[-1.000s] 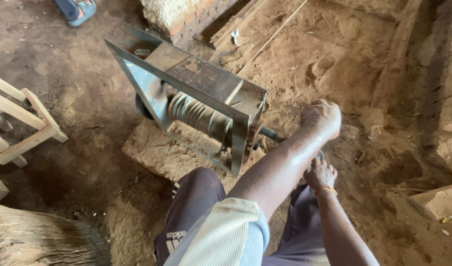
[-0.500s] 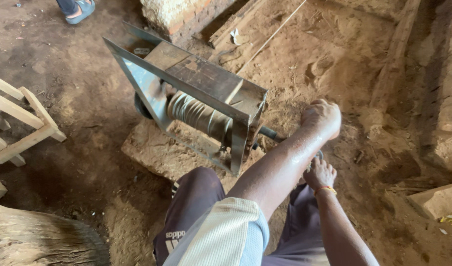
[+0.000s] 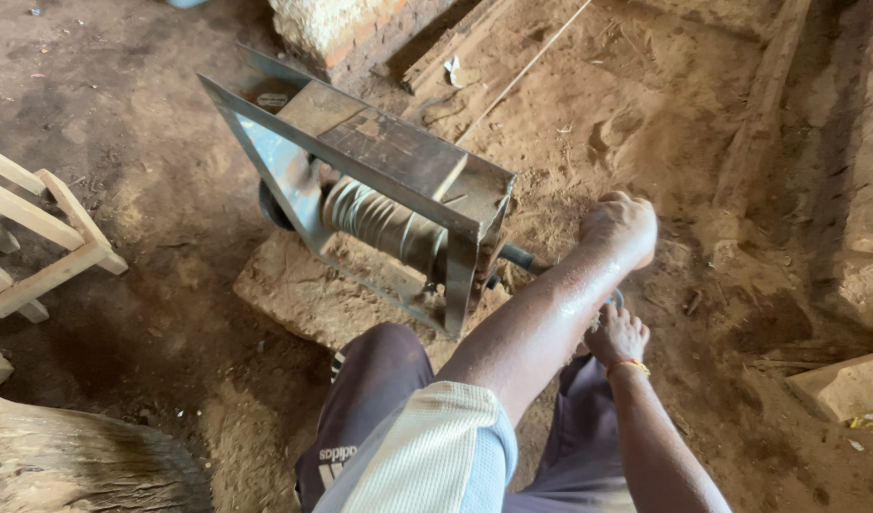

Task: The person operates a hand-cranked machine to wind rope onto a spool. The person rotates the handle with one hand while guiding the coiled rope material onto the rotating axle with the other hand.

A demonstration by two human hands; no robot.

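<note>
A metal-framed machine (image 3: 398,161) with a ribbed grey roller (image 3: 384,223) stands on a stone slab (image 3: 303,294) on the dirt floor. A dark crank shaft (image 3: 517,256) sticks out of its right side. My left hand (image 3: 622,228) is clenched in a fist on the crank handle, which the fingers hide. My left forearm crosses over my right hand (image 3: 617,334), which wears an orange wristband. Its fingers curl round a grey metal part (image 3: 615,299) that is mostly hidden under the forearm. My knees in dark trousers sit just below the machine.
A wooden frame (image 3: 37,237) stands at the left edge, and a rough log (image 3: 75,461) lies at the lower left. Brick blocks (image 3: 346,28) sit behind the machine. Earthen ledges (image 3: 864,190) run along the right, with a wooden block (image 3: 845,385) below them.
A foot in a blue sandal at the top left has gone out of view. My hands and the machine have hardly moved.
</note>
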